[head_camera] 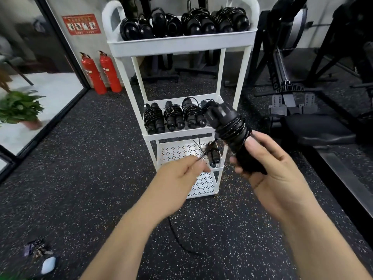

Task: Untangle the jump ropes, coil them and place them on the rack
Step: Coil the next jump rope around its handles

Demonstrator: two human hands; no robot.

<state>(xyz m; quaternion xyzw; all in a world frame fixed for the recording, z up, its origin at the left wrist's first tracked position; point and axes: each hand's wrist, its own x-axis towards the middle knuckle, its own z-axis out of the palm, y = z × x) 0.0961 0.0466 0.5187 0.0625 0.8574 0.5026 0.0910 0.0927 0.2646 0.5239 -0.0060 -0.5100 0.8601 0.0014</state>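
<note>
White three-tier rack (181, 44) stands far centre on the speckled floor (90, 158), with coiled jump ropes (194, 23) lined up on its top and middle tiers (a lone rope (214, 156) sits on the bottom shelf). Nearer, the right hand (270, 166) has its fingers curled round the handles of a half-wound jump rope (232, 128), just in front of the rack's right side. The left hand (181, 172) pinches its loose cord (178, 240), which trails down to the floor.

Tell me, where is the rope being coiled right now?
In the head view, right of centre: the right hand grips the rope in front of the middle shelf of the rack, while the left hand pinches its loose end.
</note>
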